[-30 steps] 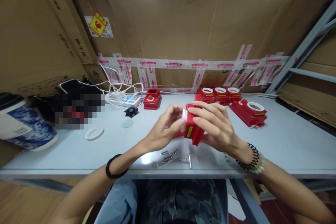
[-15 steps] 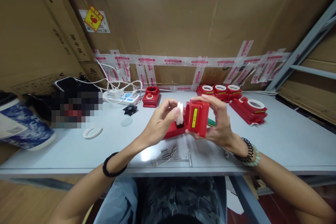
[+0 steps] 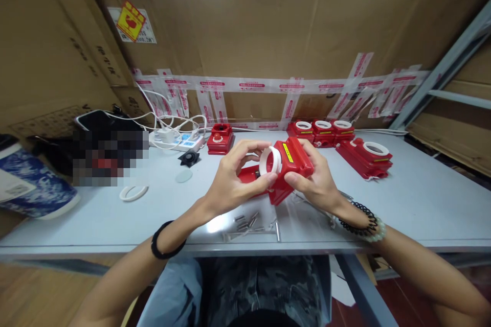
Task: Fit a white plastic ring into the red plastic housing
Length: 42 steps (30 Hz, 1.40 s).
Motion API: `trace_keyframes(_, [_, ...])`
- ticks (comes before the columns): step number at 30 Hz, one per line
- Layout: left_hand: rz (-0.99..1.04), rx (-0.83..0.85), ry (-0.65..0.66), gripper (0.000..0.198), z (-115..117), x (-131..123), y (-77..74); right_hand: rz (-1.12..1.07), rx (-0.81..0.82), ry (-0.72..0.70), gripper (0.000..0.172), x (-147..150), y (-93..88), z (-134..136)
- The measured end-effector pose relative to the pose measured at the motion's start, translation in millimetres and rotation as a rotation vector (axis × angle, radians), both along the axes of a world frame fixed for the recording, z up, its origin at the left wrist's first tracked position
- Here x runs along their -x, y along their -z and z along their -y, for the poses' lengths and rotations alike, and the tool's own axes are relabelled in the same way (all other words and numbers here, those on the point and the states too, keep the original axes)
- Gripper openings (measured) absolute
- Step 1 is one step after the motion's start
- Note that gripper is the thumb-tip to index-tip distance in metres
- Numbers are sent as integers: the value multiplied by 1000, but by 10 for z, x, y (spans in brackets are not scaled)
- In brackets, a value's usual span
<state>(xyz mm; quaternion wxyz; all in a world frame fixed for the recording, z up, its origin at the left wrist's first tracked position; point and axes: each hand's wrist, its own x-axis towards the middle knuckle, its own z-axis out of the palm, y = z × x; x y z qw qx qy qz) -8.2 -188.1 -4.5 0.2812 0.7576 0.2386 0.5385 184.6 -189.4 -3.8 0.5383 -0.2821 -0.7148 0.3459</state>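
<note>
My left hand (image 3: 238, 173) grips a white ring (image 3: 269, 160) between thumb and fingers, right against the round opening of a red housing. The red housing (image 3: 294, 166) carries a yellow label and is tilted toward the left; my right hand (image 3: 317, 178) is wrapped round it from the right. Behind and below them, a second red part (image 3: 249, 173) lies on the table, partly hidden by my left hand. Small metal pins (image 3: 247, 220) and a T-shaped metal tool (image 3: 277, 231) lie near the table's front edge.
Three red housings with white rings (image 3: 322, 125) stand at the back right, beside a larger one (image 3: 368, 158). To the left are a red unit (image 3: 220, 140), a black square part (image 3: 189, 158), a clear disc (image 3: 184, 176), a loose white ring (image 3: 133, 193) and a power strip (image 3: 184, 141).
The white ring has moved right, onto the housing's opening, and its face has turned toward me. My right hand has rotated the housing, its thumb now on the near side.
</note>
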Motion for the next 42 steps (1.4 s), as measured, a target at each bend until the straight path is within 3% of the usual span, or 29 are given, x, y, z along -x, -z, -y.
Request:
trace_keyframes(27, [-85, -107, -76, 41, 13, 16, -58, -25, -30, 4, 46, 45, -18, -10])
trace_keyframes(34, [-106, -112, -105, 41, -11, 33, -46, -5, -107, 49, 60, 39, 11, -42])
trace_keyframes(42, [-100, -113, -98, 40, -14, 46, -54, 42, -203, 68, 64, 27, -14, -40])
